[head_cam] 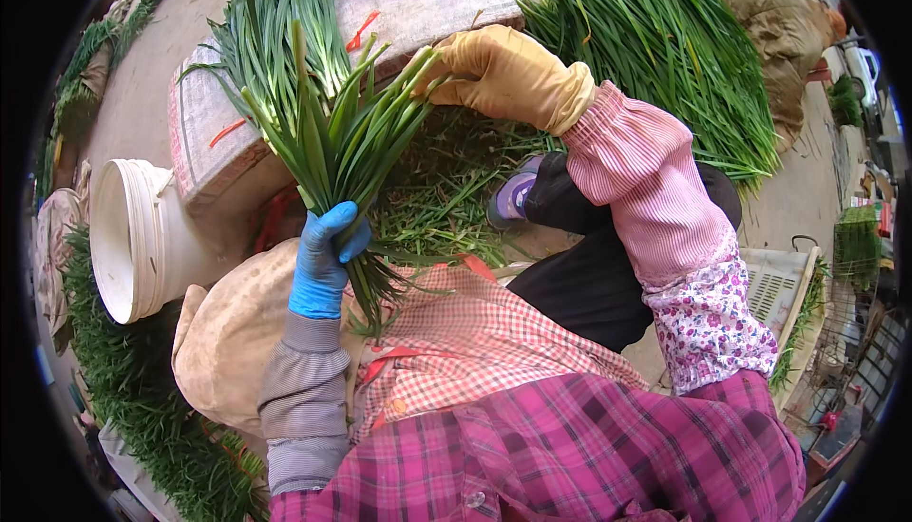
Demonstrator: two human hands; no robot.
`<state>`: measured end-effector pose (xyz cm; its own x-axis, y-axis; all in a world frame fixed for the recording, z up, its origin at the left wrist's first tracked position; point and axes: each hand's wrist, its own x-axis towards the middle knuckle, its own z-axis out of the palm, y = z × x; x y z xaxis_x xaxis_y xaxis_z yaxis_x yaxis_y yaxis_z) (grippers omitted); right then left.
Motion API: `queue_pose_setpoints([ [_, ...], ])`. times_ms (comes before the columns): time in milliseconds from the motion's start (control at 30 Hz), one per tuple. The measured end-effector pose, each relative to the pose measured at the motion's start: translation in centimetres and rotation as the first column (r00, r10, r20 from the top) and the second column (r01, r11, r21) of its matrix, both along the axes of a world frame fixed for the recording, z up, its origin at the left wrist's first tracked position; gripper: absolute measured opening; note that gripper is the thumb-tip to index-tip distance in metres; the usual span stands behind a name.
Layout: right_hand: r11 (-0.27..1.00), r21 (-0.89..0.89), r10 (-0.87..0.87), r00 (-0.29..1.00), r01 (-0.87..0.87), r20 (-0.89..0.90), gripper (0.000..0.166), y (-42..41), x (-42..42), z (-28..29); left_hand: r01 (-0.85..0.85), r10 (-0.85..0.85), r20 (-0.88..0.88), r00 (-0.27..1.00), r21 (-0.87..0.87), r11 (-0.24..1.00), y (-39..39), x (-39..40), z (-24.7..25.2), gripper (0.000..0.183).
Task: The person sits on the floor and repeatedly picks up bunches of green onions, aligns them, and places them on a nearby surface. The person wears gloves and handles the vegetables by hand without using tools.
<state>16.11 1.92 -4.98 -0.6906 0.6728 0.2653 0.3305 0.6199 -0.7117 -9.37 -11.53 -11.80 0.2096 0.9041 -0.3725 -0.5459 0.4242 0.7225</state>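
My left hand [330, 251], in a blue rubber glove, grips a bunch of Chinese chives [340, 158] around the leaves, above my lap. Its pale stalk ends fan out upward, and the leaf tips hang below my fist. My right hand [499, 77], in a tan glove, pinches a few stalk ends at the right side of the bunch; its fingertips are partly hidden. Just beyond, a pile of chives [285, 30] lies on a block covered in woven sacking [427, 12]. Red ties [363, 29] lie on this covering.
A large heap of chives [655, 59] lies at the upper right beside brown cloth [766, 30]. A white plastic bucket [149, 237] lies tipped at the left, near more greens [135, 379]. Loose trimmings [434, 215] cover the ground by my shoe [516, 191]. A plastic crate [773, 287] stands at right.
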Motion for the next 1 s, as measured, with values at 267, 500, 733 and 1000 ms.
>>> queue_pose_setpoints([
  [267, 0.824, 0.567, -0.208, 0.920, -0.019, 0.333, 0.011, 0.1, -0.4, 0.0, -0.011, 0.010, 0.059, 0.998, 0.009, 1.000, -0.2, -0.5, -0.6, 0.041],
  [500, 0.925, -0.009, -0.379, 0.923, 0.380, 0.065, 0.038, 3.0, 3.6, -2.7, -0.022, 0.017, 0.105, 0.994, 0.051, 0.998, -0.1, -0.4, -0.5, 0.040],
  [733, 0.446, -0.719, -0.434, 0.573, -0.534, -0.695, 0.058, -2.2, -4.6, -1.5, 0.104, -0.096, -0.138, 0.986, 0.054, 0.993, 0.2, 2.4, 0.5, 0.046],
  [1000, 0.411, -0.769, -0.525, 0.563, -0.489, -0.638, 0.036, -1.8, -4.7, -2.7, 0.013, 0.023, 0.237, 0.971, -0.147, 0.989, 0.1, 2.8, -1.4, 0.045],
])
